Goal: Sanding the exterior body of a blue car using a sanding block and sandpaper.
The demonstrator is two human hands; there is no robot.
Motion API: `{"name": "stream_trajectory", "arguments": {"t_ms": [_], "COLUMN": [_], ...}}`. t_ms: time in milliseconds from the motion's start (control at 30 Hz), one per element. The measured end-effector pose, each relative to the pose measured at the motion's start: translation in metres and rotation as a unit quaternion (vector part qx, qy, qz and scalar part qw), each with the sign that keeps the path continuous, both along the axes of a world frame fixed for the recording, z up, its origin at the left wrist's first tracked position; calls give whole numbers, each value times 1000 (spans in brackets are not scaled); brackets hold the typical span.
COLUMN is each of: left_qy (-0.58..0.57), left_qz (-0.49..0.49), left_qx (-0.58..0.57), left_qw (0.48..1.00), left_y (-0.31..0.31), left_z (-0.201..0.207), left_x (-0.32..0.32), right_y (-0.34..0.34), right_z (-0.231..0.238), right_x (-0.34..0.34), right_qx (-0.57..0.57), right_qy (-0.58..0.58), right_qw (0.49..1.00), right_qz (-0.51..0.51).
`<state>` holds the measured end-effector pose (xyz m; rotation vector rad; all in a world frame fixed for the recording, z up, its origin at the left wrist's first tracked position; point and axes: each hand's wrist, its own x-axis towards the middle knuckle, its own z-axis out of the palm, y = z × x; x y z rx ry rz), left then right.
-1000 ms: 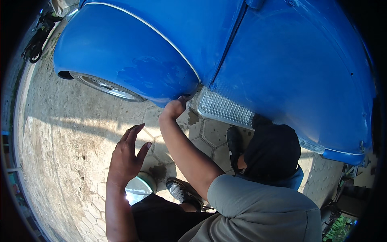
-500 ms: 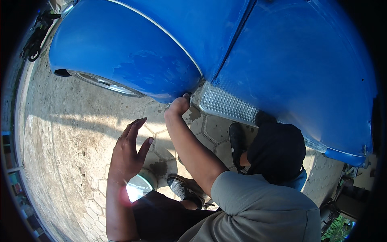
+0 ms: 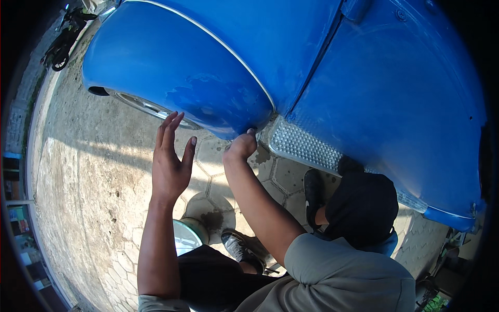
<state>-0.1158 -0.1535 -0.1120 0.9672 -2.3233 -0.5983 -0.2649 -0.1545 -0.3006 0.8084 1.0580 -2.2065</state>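
A blue car's rounded front fender (image 3: pixel 150 52) fills the upper left, with a darker, wet-looking uneven patch low on its rear part. My right hand (image 3: pixel 241 145) is at the fender's lower rear edge, beside the running board. Its thumb shows on top and the fingers look curled in, mostly out of sight. Whatever it may hold is hidden. My left hand (image 3: pixel 172 166) is raised in the air with nothing in it, fingers stretched and thumb apart, in front of the wheel (image 3: pixel 138 104).
A ribbed metallic running board (image 3: pixel 304 143) stretches right below the blue door (image 3: pixel 379 93). A light-rimmed bucket (image 3: pixel 188 236) stands beside my left forearm. My shoes (image 3: pixel 241 250) rest on hexagonal paving with damp spots. A motorcycle (image 3: pixel 65 39) is parked far left.
My left hand has risen toward the fender, its fingertips now overlapping the wheel. My right hand stays at the fender's lower rear edge. The view has shifted slightly, and more of the bucket shows.
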Motion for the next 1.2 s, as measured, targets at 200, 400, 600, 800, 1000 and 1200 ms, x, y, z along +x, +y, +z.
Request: {"name": "stream_trajectory", "arguments": {"t_ms": [200, 400, 600, 800, 1000, 1200], "left_qy": [36, 47, 16, 27, 34, 43], "left_qz": [99, 167, 150, 157, 170, 175], "left_qx": [-229, -219, -204, -210, -213, -230], "left_qw": [968, 960, 967, 965, 961, 956], "left_y": [-94, -129, -128, -124, -126, -128], "left_z": [31, -16, -8, -14, -20, -17], "left_x": [-34, -53, -39, -43, -43, -45], "right_y": [-16, 6, 5, 7, 19, 8], "right_z": [3, -47, 16, -34, -13, -4], "right_x": [-22, -64, -1, -45, -40, -37], "right_qx": [3, 2, 51, -35, 36, 35], "right_qy": [-51, -74, 48, -26, -32, -17], "right_qw": [999, 996, 996, 995, 995, 996], "right_qz": [-15, 45, 58, 86, 90, 78]}}
